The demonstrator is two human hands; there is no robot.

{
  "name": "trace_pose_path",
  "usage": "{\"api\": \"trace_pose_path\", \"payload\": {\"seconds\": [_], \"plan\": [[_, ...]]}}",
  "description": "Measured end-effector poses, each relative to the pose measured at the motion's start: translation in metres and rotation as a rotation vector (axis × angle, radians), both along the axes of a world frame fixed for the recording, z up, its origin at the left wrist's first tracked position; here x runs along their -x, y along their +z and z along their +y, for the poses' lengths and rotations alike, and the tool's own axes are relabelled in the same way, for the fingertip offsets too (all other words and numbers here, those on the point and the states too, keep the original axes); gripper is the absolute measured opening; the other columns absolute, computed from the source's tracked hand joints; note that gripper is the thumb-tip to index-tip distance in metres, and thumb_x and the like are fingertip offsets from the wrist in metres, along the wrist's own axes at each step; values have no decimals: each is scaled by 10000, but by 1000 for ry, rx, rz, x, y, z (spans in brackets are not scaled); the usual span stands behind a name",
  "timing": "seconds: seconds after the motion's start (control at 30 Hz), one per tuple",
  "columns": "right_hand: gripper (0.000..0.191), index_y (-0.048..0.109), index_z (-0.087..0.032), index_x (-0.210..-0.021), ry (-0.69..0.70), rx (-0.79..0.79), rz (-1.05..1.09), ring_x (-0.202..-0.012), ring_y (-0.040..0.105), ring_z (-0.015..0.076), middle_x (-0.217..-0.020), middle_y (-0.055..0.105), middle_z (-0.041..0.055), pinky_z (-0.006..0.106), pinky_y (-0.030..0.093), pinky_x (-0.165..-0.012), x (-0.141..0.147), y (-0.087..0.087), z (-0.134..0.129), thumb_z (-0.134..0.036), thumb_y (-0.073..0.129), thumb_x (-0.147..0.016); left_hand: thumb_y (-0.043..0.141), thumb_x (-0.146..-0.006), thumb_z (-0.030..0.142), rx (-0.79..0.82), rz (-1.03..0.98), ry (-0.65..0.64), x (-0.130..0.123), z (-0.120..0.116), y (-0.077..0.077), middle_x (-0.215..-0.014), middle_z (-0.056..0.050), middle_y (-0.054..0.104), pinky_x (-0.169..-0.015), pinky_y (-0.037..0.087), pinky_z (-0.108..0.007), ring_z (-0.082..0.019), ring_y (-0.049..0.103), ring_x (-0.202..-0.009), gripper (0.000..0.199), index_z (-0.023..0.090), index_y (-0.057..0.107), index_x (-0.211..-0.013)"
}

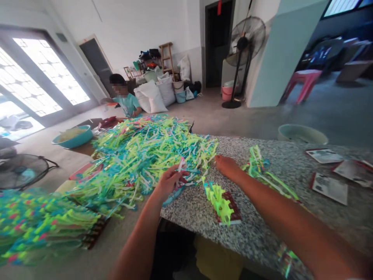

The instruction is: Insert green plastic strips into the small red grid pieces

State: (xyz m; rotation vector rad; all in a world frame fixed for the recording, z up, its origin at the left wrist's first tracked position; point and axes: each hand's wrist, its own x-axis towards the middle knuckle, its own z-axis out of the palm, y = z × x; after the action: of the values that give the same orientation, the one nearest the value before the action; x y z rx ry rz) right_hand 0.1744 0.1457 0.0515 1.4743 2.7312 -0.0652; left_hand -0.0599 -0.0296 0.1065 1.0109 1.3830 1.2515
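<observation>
A large heap of thin plastic strips point(145, 144) in green, blue, white and pink covers much of the speckled stone table point(189, 216). My left hand point(170, 181) is at the heap's near edge, its fingers closed on a white strip with a pink tip point(182, 164). At the right edge of the heap is my right hand point(225, 166), fingers drawn together; what they pinch, if anything, is hidden. Between my forearms lies a brown-red card point(235, 208), partly covered by a row of yellow-green strips point(220, 204).
Loose green strips point(256, 159) lie beyond my right forearm, with printed cards point(329, 188) farther right. At lower left stands a dense bundle of strips point(43, 225). A blue basin point(72, 138) is at the left, and a person point(128, 103) sits behind the heap.
</observation>
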Motion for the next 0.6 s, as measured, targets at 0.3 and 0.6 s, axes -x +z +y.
{"api": "trace_pose_path", "payload": {"seconds": [0.3, 0.6], "plan": [[358, 601, -208, -1222, -132, 243, 1138, -834, 690, 208, -924, 737, 60, 311, 529, -751, -84, 57, -183, -464, 554, -977, 581, -772, 221, -64, 142, -185, -35, -125, 23, -874, -32, 714, -573, 466, -224, -108, 628, -629, 241, 193, 603, -1010], [376, 734, -246, -1217, 15, 754, 1295, -754, 617, 152, -900, 713, 25, 269, 500, -685, -103, 40, -331, -504, 635, -962, 565, -721, 175, 110, 86, -512, -120, -199, 7, -841, 14, 630, -483, 428, -195, -84, 560, -543, 324, 213, 580, -1043]]}}
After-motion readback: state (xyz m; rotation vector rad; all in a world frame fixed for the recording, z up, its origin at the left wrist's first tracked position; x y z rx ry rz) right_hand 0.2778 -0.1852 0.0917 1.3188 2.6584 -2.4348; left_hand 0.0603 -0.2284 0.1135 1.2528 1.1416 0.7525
